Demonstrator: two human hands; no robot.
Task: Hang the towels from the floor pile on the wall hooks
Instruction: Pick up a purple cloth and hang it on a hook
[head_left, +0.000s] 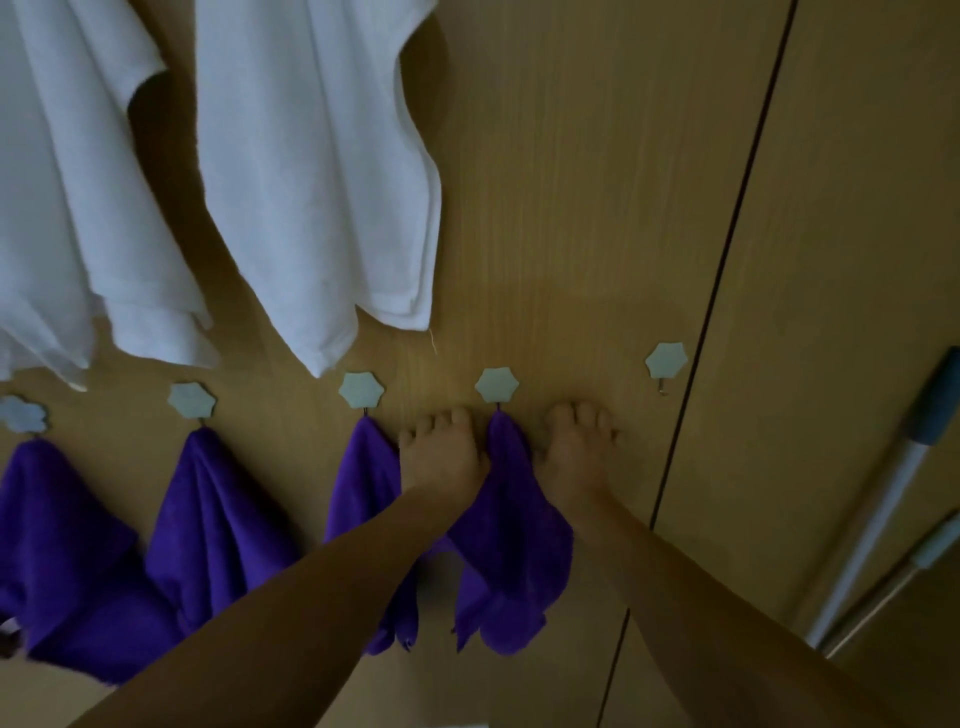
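Two bare forearms reach up from the bottom edge toward a tan wood-grain wall. The left hand (441, 457) and right hand (574, 457) lie open, fingers spread flat against the wall, on either side of a purple microfibre towel (511, 545) that hangs from a pale flower-shaped wall hook (497, 385); both hands touch its upper folds. Three more purple towels (208, 525) hang from matching hooks to the left (the farthest-left one is partly cut off by the frame). One empty flower-shaped hook (666, 359) sits to the right. Above, two white terry towels (311, 171) hang down. Two pale broom-like handles (878, 509) lean at the right.
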